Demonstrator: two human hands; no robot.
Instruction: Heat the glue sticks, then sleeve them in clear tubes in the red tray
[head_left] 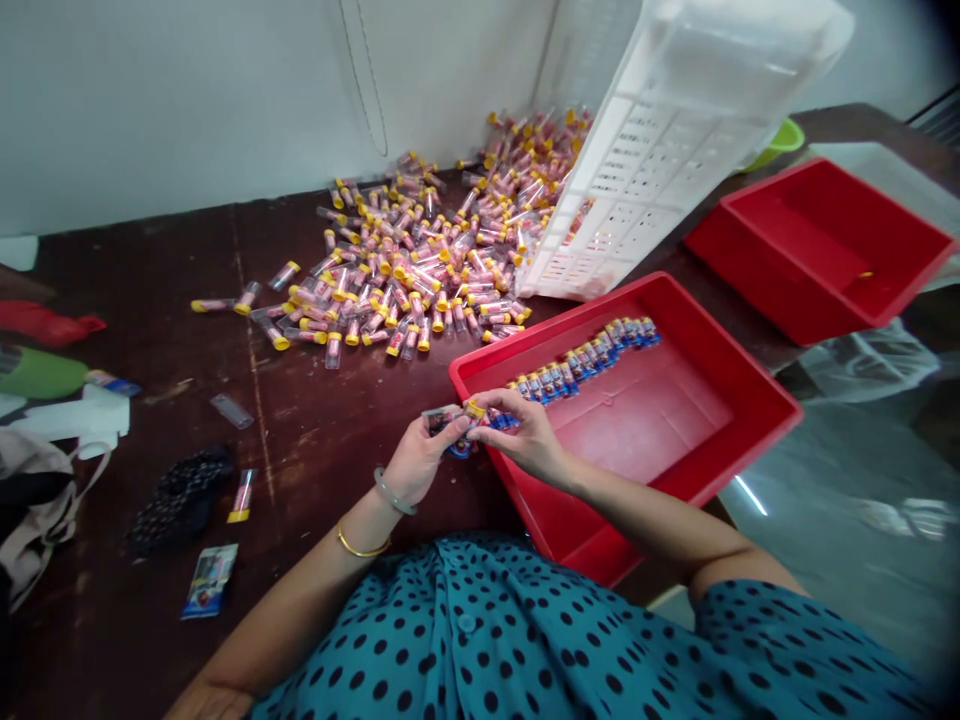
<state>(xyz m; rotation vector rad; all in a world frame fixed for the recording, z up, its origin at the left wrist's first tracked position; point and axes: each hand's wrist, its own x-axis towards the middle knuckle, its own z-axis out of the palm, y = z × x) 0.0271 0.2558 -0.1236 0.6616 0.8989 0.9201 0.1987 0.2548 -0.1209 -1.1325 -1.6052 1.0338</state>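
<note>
My left hand (417,458) is closed, its thumb and fingers pinching a small clear tube with a yellow cap (475,408). My right hand (531,442) closes on the same tube from the other side, fingertips at its cap end. Bits of blue printed wrapper show under the fingers, and how they join the tube is partly hidden. Both hands are over the near-left rim of a red tray (720,480). Inside that tray runs a row of blue-wrapped tubes (592,357). Beyond my hands lies a large heap of yellow-capped tubes with pink contents (405,270).
A white perforated basket (637,170) stands tilted behind the tray. Another red bin (825,240) is at the right. On the dark table (315,530) at left lie a loose capped tube (241,495), a clear tube (232,411), a blue packet (209,582) and dark cloth (180,495).
</note>
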